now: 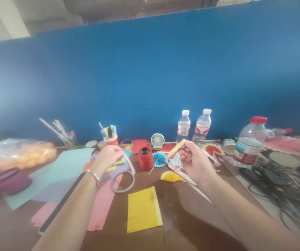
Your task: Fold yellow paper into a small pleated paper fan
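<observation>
- Two hands hung over a brown tabletop (105, 240); the right hand (195, 162) had its fingers pinched on a narrow pale-yellow strip (175, 149), tilted upward.
- Fingers of the left hand (109, 157) were curled beside a thin, pale, round ring (122, 191); couldn't tell whether they gripped anything.
- A flat yellow rectangular paper sheet (143, 211) lay on the tabletop, untouched, with a pale edge band (157, 205) down its right side.
- Sheet looked light, bendy, easily creased; plain left edge seemed the best hold, clear of the band.
- Narrow strip probably weighed almost nothing; end pinch suited it, hard tugging risked tearing.
- Ring seemed light; rim was the likely grip.
</observation>
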The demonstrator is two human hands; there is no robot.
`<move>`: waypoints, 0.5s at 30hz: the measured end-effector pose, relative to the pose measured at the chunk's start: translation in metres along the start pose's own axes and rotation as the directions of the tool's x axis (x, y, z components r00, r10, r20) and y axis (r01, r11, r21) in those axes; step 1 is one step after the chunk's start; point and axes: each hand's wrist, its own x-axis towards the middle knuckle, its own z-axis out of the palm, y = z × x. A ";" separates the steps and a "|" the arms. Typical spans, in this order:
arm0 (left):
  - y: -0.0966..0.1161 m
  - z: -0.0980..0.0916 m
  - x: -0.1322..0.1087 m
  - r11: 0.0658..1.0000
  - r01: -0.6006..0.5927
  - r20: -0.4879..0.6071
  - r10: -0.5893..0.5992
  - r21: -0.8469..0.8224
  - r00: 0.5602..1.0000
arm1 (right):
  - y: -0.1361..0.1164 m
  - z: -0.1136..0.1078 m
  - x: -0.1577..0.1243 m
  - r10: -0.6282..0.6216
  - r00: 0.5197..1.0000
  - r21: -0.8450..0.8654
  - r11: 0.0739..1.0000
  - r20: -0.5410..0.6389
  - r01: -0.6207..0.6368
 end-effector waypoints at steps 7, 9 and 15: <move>0.009 0.001 -0.006 0.992 0.022 0.079 -0.032 0.122 0.996 | 0.002 0.003 -0.012 0.044 0.922 -0.217 0.975 0.384 0.044; 0.025 0.013 -0.020 0.996 -0.071 0.224 0.083 -0.062 0.971 | 0.000 0.002 -0.014 0.026 0.856 -0.280 0.950 0.517 0.140; 0.056 0.045 -0.059 0.922 0.079 0.562 0.161 -0.378 0.811 | -0.010 -0.002 -0.018 0.092 0.596 -0.474 0.707 0.797 0.525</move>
